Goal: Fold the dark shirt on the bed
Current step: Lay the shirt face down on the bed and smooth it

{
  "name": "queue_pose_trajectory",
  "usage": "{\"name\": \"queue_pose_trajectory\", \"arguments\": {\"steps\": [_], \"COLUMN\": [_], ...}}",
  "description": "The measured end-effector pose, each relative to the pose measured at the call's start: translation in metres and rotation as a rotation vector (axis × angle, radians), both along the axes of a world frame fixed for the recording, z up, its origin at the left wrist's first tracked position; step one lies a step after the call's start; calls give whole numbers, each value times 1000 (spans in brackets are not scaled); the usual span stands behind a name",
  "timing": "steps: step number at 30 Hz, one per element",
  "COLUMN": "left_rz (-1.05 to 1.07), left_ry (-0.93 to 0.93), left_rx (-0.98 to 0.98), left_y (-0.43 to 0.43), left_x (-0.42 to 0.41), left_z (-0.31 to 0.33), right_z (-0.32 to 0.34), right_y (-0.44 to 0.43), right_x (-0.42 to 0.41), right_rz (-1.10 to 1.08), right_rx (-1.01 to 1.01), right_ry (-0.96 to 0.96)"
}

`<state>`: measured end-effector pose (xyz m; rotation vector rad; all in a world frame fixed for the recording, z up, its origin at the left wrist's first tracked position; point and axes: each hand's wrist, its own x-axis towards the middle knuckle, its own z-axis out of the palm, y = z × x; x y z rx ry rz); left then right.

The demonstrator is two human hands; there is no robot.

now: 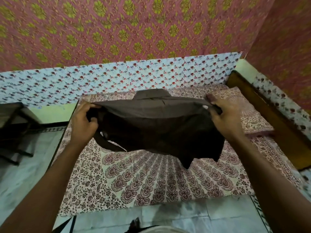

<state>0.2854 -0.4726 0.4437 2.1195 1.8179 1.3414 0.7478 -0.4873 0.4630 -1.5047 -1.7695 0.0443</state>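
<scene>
The dark brown shirt (156, 126) hangs in the air over the bed (151, 179), stretched between both hands, its collar pointing away from me. My left hand (84, 121) is shut on the shirt's left side. My right hand (225, 118) is shut on its right side. The lower part sags in loose folds, and one corner droops down close to the patterned bedsheet. A strip of the shirt's lighter inner edge shows below my left hand.
A pillow (249, 111) in matching print lies at the right end of the bed. A wooden bed frame (269, 118) runs along the right wall. A dark stool or table (15, 126) stands on the tiled floor at left. Patterned walls close in behind.
</scene>
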Motion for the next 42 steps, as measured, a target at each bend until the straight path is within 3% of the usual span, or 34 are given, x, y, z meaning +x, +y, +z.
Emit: {"name": "queue_pose_trajectory", "arguments": {"steps": [7,12,18,29,36,42], "left_rz": [206,239,200,0,-12,25], "left_ry": [-109,-16,90,162,226,173], "left_rx": [249,271,96,-372,-429,-488], "left_y": [-36,-17,25,148,264,348], "left_x": [52,67,55,32,17,15], "left_z": [17,35,15,-102,-148,-201], "right_z": [9,26,5,-90,-131,-184], "right_y": [-27,9,68,200,314,389], "right_x": [47,62,58,34,6,-19], "right_rz": [-29,-44,1,-60,-170,-248], "right_rx": [250,296,151,-345,-369,-474], "right_ry": [-25,-120,-241,-424,-425,-394]}}
